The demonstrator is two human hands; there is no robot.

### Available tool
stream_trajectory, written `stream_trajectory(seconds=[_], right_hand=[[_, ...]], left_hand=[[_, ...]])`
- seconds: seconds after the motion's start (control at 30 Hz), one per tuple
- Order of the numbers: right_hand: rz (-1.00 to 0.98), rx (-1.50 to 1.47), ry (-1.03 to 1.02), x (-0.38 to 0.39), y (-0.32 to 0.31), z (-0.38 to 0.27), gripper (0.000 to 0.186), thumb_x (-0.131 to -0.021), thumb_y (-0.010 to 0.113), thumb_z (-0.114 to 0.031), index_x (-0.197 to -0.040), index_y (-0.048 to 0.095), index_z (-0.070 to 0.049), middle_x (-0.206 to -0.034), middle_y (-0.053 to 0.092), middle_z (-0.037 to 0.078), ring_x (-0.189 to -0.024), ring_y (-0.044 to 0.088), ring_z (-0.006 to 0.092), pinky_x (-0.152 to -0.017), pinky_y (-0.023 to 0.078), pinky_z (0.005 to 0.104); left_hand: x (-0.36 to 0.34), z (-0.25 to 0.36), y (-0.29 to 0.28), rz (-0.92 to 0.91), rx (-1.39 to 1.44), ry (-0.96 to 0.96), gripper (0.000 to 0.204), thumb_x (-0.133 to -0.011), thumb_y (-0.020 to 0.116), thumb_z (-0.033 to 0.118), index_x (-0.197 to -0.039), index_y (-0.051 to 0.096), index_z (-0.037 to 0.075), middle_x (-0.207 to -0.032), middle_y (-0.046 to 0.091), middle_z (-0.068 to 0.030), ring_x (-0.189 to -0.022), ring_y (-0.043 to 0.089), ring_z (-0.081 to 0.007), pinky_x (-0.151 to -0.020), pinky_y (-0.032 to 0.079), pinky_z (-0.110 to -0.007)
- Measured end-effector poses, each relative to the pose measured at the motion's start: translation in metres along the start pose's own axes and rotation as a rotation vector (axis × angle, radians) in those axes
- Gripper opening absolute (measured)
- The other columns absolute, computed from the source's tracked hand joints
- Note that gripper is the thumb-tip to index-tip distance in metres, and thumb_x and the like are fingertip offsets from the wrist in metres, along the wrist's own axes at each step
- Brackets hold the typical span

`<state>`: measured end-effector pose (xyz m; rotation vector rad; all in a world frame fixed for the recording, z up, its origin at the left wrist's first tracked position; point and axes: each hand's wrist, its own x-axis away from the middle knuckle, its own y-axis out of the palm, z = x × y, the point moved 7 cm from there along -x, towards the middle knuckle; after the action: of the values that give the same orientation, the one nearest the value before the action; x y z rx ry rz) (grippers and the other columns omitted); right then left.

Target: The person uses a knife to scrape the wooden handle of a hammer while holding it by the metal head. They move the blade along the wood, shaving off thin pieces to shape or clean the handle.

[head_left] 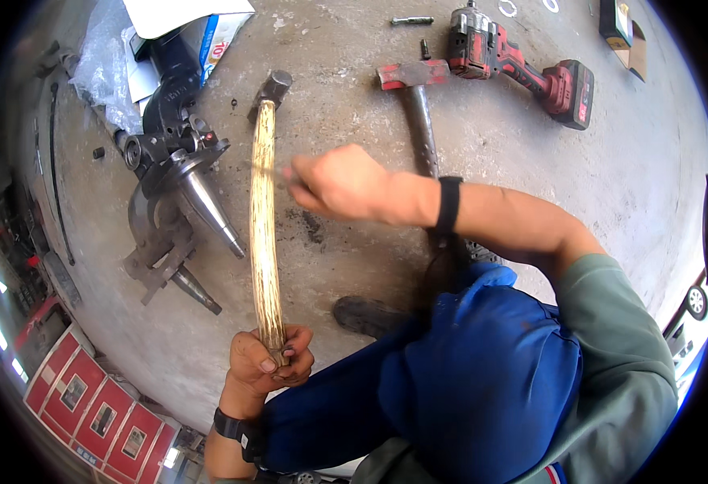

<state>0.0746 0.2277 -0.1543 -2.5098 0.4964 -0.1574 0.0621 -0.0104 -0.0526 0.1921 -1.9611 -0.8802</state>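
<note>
Noted hammer [264, 202] in near middle, head toward far side, pale streaked wooden handle running back toward the body. Found left hand [272, 359] clenched round the butt of this handle, thumb over the front. Saw right hand [338, 184] above and to the right, fingers curled on a thin dark strip [267, 168] reaching across the upper handle; too blurred to name, and cannot tell whether touching the wood. Checked for printing: found red and blue characters on white-and-blue box [218, 40] at upper left, beside clear plastic wrap [106, 60]; spotted raised cast marks on dark metal part [172, 95] just below, too small to make out surely. Saw pale print on battery label of red-and-black power tool [515, 68] at upper right, likewise hard to read. Made out a small strip of characters along lower edge of red panels [100, 403], lower left, illegible from here. Logged also red-headed hammer [413, 75], lying near the power tool; bolt [412, 21] beyond; forked metal piece with tapered shaft [201, 194] left of the held handle; dark band [449, 206] on right wrist, watch [233, 427] on left.
</note>
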Motion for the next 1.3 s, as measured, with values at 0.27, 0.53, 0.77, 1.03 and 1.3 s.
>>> stream_trajectory(seconds=[0.27, 0.53, 0.77, 1.03, 1.3], right_hand=[[0.043, -0.033, 0.088, -0.011, -0.014, 0.003, 0.029, -0.099, 0.056, -0.033, -0.091, 0.054, -0.006, -0.058, 0.060, 0.016, -0.051, 0.060, 0.0413, -0.048, 0.052, 0.0486], [-0.355, -0.208, -0.154, 0.063, 0.006, -0.070, 0.029, -0.096, 0.058, -0.035, -0.093, 0.057, -0.006, -0.063, 0.062, 0.018, -0.062, 0.065, 0.0407, -0.061, 0.054, 0.0510], [-0.387, -0.254, -0.259, 0.051, 0.009, -0.086, 0.034, -0.095, 0.062, -0.041, -0.096, 0.058, -0.007, -0.059, 0.059, 0.016, -0.060, 0.063, 0.0413, -0.055, 0.051, 0.0500], [-0.235, -0.147, 0.040, 0.017, -0.007, -0.026, 0.040, -0.097, 0.058, -0.047, -0.105, 0.061, -0.007, -0.064, 0.063, 0.017, -0.064, 0.065, 0.0410, -0.058, 0.052, 0.0506], [-0.256, -0.196, 0.083, 0.010, 0.014, -0.035, 0.043, -0.100, 0.053, -0.050, -0.112, 0.060, -0.009, -0.072, 0.067, 0.018, -0.068, 0.067, 0.0423, -0.063, 0.053, 0.0517]], left_hand=[[0.003, -0.002, 0.007, -0.014, 0.036, 0.026, 0.039, -0.053, 0.071, 0.016, -0.080, 0.044, 0.007, -0.059, 0.048, -0.0108, -0.046, 0.036, -0.0146, -0.045, 0.026, -0.029], [0.003, -0.008, 0.004, -0.019, 0.045, 0.035, 0.039, -0.053, 0.071, 0.016, -0.080, 0.044, 0.008, -0.058, 0.048, -0.0105, -0.045, 0.036, -0.0148, -0.045, 0.026, -0.029], [0.006, -0.005, 0.012, -0.052, 0.021, 0.042, 0.036, -0.057, 0.069, 0.018, -0.079, 0.042, 0.010, -0.056, 0.045, -0.0068, -0.042, 0.033, -0.0144, -0.045, 0.024, -0.031], [0.011, 0.003, 0.018, -0.084, 0.060, 0.147, 0.037, -0.058, 0.069, 0.020, -0.080, 0.042, 0.010, -0.053, 0.042, -0.0046, -0.041, 0.031, -0.0135, -0.044, 0.024, -0.030], [0.012, 0.004, 0.017, -0.146, 0.120, 0.184, 0.036, -0.058, 0.069, 0.020, -0.081, 0.043, 0.010, -0.053, 0.043, -0.0057, -0.041, 0.032, -0.0142, -0.044, 0.025, -0.030]])
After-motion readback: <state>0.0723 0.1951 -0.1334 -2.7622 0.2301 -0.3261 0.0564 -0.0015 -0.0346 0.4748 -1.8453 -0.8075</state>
